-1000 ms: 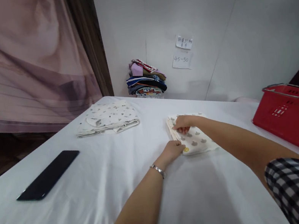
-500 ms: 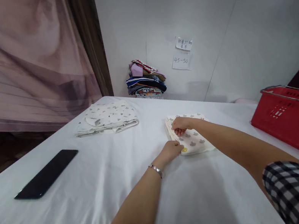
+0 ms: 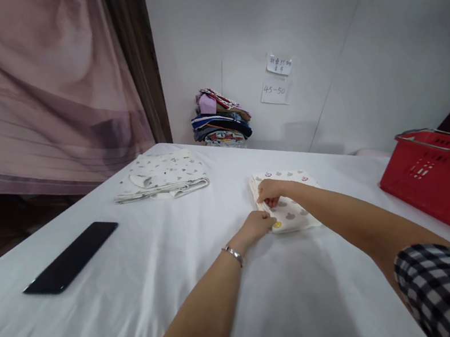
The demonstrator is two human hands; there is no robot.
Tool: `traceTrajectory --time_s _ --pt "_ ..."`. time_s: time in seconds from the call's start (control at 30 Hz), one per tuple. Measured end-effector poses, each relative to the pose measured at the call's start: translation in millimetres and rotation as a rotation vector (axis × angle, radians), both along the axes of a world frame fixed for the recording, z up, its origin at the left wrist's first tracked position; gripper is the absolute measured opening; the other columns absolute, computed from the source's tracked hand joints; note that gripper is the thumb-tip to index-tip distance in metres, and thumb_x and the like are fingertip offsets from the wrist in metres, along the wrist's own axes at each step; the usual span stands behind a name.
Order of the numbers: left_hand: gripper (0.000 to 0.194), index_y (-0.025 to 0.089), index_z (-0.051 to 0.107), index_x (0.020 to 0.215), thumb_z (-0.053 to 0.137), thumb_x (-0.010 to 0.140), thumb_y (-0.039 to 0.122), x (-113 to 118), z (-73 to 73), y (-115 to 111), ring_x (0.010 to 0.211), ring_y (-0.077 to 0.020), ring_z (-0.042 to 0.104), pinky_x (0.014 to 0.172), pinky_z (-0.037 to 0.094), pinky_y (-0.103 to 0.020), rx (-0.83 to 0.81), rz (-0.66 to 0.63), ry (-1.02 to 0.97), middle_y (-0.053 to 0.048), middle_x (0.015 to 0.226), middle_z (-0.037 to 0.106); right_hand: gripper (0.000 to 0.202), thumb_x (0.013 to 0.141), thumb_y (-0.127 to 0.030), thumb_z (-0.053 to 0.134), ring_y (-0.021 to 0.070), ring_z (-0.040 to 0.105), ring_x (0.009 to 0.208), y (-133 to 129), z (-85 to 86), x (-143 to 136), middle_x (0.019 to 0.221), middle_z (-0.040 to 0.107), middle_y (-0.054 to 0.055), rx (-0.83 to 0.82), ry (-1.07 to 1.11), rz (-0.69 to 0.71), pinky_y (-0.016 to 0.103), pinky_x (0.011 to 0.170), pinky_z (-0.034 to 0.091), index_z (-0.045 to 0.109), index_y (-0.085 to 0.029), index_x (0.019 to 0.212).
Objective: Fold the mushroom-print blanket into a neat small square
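Observation:
A folded white cloth (image 3: 297,218) with grey prints and a few coloured figures lies flat on the white-covered table (image 3: 179,252). At its near left corner, beside a yellow figure, my left hand (image 3: 258,223) pinches the edge between thumb and fingers. My right hand (image 3: 270,190) reaches across the cloth and grips its left edge a little farther back, fingers curled over the layers. My forearm hides part of the cloth's right side.
Another folded white patterned cloth (image 3: 165,174) lies at the back left, with a black flat slab (image 3: 73,258) in front of it. A red basket (image 3: 449,181) stands at right. Stacked folded fabrics (image 3: 220,120) rise behind the table by the wall with paper notes (image 3: 275,91).
My right hand has shifted slightly along the cloth's left edge. The left hand keeps its pinch on the corner, and the view has moved a little.

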State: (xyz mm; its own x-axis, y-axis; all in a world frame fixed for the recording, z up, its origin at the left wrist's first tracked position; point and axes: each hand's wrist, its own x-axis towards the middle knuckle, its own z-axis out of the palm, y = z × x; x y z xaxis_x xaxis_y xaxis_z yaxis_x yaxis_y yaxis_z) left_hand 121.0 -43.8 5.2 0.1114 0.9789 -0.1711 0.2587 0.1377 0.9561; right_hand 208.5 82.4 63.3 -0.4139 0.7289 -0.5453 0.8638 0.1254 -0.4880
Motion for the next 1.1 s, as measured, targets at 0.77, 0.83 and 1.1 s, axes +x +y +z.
traceTrajectory --time_s 0.77,0.83,1.1 --pt "0.031 0.018 0.046 0.052 0.061 0.071 0.038 -29 29.6 -9 0.041 -0.0063 0.028 0.043 0.023 -0.023 -0.031 0.009 0.04 0.008 0.041 0.034 0.027 0.076 -0.009 0.049 0.0166 0.058 0.087 -55 -45.0 44 0.094 0.066 0.005 0.641 0.441 0.162 0.028 0.081 0.042 0.066 -0.018 0.095" --pt "0.026 0.017 0.053 0.059 0.058 0.075 0.037 -35 24.8 -5 0.041 -0.0071 0.035 0.044 0.028 -0.022 0.034 0.158 0.062 0.006 0.044 0.041 0.027 0.08 -0.009 0.046 0.0173 0.057 0.088 -66 -43.5 44 0.093 0.066 0.005 0.698 0.396 0.207 0.029 0.082 0.041 0.066 -0.018 0.096" --pt "0.029 0.017 0.064 0.105 0.045 0.085 0.025 -34 20.3 32 0.098 -0.0172 0.061 0.087 0.045 -0.029 0.259 0.363 0.292 -0.009 0.107 0.068 0.045 0.088 -0.024 0.043 0.0297 0.037 0.13 -115 -53.9 45 0.14 0.043 0.017 0.871 0.191 0.357 0.044 0.104 0.031 0.048 -0.014 0.132"
